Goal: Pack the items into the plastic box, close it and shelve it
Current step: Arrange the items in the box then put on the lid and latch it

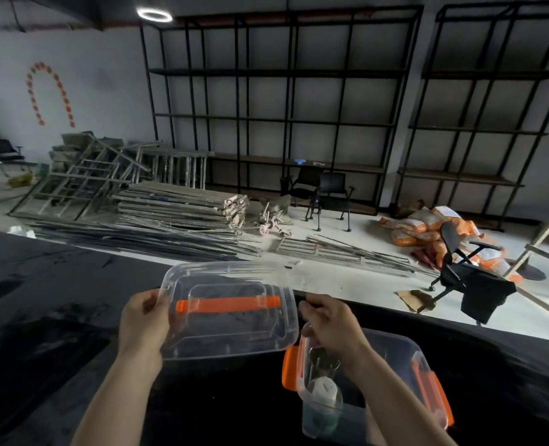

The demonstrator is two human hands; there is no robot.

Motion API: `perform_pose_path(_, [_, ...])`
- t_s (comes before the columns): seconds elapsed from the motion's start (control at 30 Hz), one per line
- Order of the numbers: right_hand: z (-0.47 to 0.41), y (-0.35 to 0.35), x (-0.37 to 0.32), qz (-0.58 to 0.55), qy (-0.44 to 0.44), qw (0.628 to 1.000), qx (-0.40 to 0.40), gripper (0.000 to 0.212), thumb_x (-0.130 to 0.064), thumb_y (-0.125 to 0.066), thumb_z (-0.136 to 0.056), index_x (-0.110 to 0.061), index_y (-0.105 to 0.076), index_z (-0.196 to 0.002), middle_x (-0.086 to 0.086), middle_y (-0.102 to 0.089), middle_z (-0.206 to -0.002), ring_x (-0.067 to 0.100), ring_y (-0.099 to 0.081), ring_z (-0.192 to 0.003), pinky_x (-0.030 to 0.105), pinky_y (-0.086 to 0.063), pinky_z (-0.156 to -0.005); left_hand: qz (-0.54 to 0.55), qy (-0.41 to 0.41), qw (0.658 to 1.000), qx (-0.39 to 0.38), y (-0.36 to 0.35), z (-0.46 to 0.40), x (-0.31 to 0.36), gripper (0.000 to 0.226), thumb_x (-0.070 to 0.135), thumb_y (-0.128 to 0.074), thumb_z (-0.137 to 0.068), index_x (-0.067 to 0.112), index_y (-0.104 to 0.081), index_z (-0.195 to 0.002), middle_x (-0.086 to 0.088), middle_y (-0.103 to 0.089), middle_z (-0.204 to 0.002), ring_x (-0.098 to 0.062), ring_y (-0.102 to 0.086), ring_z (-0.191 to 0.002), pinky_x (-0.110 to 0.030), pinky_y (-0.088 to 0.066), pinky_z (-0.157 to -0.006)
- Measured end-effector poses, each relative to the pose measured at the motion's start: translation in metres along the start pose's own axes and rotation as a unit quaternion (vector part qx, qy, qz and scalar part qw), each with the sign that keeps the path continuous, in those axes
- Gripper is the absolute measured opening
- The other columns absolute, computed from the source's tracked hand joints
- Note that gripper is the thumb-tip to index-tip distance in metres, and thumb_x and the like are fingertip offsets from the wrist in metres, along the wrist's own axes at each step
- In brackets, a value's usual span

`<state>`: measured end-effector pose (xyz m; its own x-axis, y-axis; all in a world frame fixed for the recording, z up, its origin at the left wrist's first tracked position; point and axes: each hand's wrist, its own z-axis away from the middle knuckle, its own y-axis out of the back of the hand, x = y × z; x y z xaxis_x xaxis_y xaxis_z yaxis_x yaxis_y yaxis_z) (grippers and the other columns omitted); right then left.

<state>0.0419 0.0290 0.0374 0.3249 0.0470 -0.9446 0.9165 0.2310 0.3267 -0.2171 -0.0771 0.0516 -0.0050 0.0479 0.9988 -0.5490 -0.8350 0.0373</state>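
Observation:
A clear plastic lid (231, 333) with an orange handle (228, 305) is held up above the black table, tilted toward me. My left hand (142, 323) grips its left edge and my right hand (326, 320) grips its right edge. Below my right forearm stands the clear plastic box (408, 355) with orange latches (289, 368) on its sides, open at the top. Inside it lie a white item (324, 389), something metallic and something greenish, partly hidden by my arm.
The black table (57, 317) spreads left and in front of me. Beyond its far edge lie metal frames and planks (183, 204), black chairs (331, 194), orange sacks (427, 226) and tall black shelving (279, 91) along the wall.

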Motion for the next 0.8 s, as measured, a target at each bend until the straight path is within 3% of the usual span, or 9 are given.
perform_pose_path(0.07, [-0.003, -0.004, -0.002, -0.044, 0.006, 0.999, 0.018, 0.024, -0.026, -0.058, -0.097, -0.022, -0.071, -0.117, 0.008, -0.078, -0.094, 0.035, -0.075, -0.079, 0.044, -0.064, -0.066, 0.04, 0.006, 0.999, -0.028, -0.015, 0.012, 0.01, 0.013, 0.028, -0.061, -0.097, 0.016, -0.061, -0.101, -0.013, -0.067, -0.079, -0.027, -0.061, -0.063, -0.036, -0.048, -0.056])
perform_pose_path(0.13, [-0.005, 0.002, -0.003, -0.072, 0.009, 0.996, 0.061, 0.024, -0.022, -0.054, -0.098, -0.027, -0.073, -0.112, 0.003, -0.079, -0.097, 0.033, -0.076, -0.077, 0.051, -0.064, -0.068, 0.053, 0.007, 0.998, -0.045, -0.028, 0.018, 0.015, 0.017, 0.03, -0.063, -0.095, 0.017, -0.059, -0.105, -0.011, -0.068, -0.079, -0.026, -0.063, -0.06, -0.036, -0.05, -0.055])
perform_pose_path(0.27, [-0.006, 0.033, -0.01, -0.073, -0.01, 0.99, 0.12, 0.026, -0.016, -0.052, -0.101, -0.021, -0.073, -0.115, -0.002, -0.074, -0.104, 0.012, -0.072, -0.078, 0.022, -0.054, -0.06, 0.062, 0.013, 0.993, -0.097, -0.055, 0.021, 0.014, 0.022, 0.025, -0.065, -0.094, 0.015, -0.06, -0.114, -0.01, -0.071, -0.101, -0.028, -0.069, -0.081, -0.035, -0.056, -0.066])
perform_pose_path(0.3, [-0.006, 0.04, -0.01, -0.069, -0.011, 0.989, 0.131, 0.025, -0.015, -0.053, -0.1, -0.019, -0.074, -0.114, -0.002, -0.075, -0.102, 0.009, -0.07, -0.077, 0.021, -0.053, -0.062, 0.056, 0.014, 0.992, -0.11, -0.061, 0.023, 0.013, 0.025, 0.024, -0.066, -0.094, 0.013, -0.062, -0.116, -0.009, -0.071, -0.107, -0.027, -0.068, -0.089, -0.037, -0.055, -0.074])
perform_pose_path(0.37, [-0.004, 0.059, -0.01, -0.068, -0.006, 0.985, 0.159, 0.023, -0.014, -0.056, -0.099, -0.018, -0.078, -0.104, -0.001, -0.077, -0.09, 0.016, -0.072, -0.073, 0.034, -0.06, -0.07, 0.045, 0.016, 0.989, -0.137, -0.076, 0.028, 0.013, 0.027, 0.02, -0.068, -0.092, 0.011, -0.066, -0.117, -0.007, -0.07, -0.111, -0.023, -0.064, -0.096, -0.035, -0.049, -0.078])
perform_pose_path(0.47, [0.0, 0.085, -0.006, -0.088, -0.025, 0.98, 0.178, 0.027, -0.01, -0.058, -0.096, -0.014, -0.077, -0.078, 0.0, -0.07, -0.058, 0.022, -0.067, -0.052, 0.047, -0.061, -0.071, 0.032, 0.015, 0.983, -0.18, -0.094, 0.038, 0.013, 0.024, 0.016, -0.069, -0.091, 0.011, -0.07, -0.115, -0.003, -0.072, -0.102, -0.013, -0.063, -0.084, -0.025, -0.043, -0.063])
perform_pose_path(0.57, [0.004, 0.114, -0.002, -0.084, -0.041, 0.975, 0.201, 0.029, -0.011, -0.063, -0.092, 0.002, -0.071, -0.067, 0.003, -0.068, -0.053, 0.022, -0.065, -0.051, 0.043, -0.058, -0.069, 0.025, 0.009, 0.977, -0.212, -0.113, 0.05, 0.017, 0.028, 0.013, -0.067, -0.092, 0.013, -0.069, -0.12, -0.004, -0.071, -0.102, -0.009, -0.063, -0.079, -0.023, -0.044, -0.059])
perform_pose_path(0.67, [0.008, 0.139, 0.001, -0.048, -0.032, 0.967, 0.248, 0.023, -0.012, -0.067, -0.088, -0.018, -0.077, -0.068, 0.001, -0.076, -0.064, 0.018, -0.069, -0.061, 0.038, -0.059, -0.075, 0.021, -0.019, 0.97, -0.24, -0.129, 0.059, 0.024, 0.029, 0.012, -0.062, -0.094, 0.025, -0.069, -0.119, 0.005, -0.068, -0.094, -0.005, -0.062, -0.077, -0.017, -0.049, -0.053])
perform_pose_path(0.8, [0.013, 0.164, 0.001, -0.02, -0.014, 0.96, 0.281, 0.02, -0.011, -0.072, -0.082, -0.029, -0.076, -0.087, -0.005, -0.079, -0.071, 0.02, -0.075, -0.077, 0.044, -0.061, -0.081, 0.027, -0.095, 0.956, -0.277, -0.143, 0.071, 0.037, 0.044, 0.004, -0.059, -0.095, 0.035, -0.064, -0.125, 0.003, -0.066, -0.112, -0.001, -0.06, -0.084, -0.012, -0.045, -0.057])
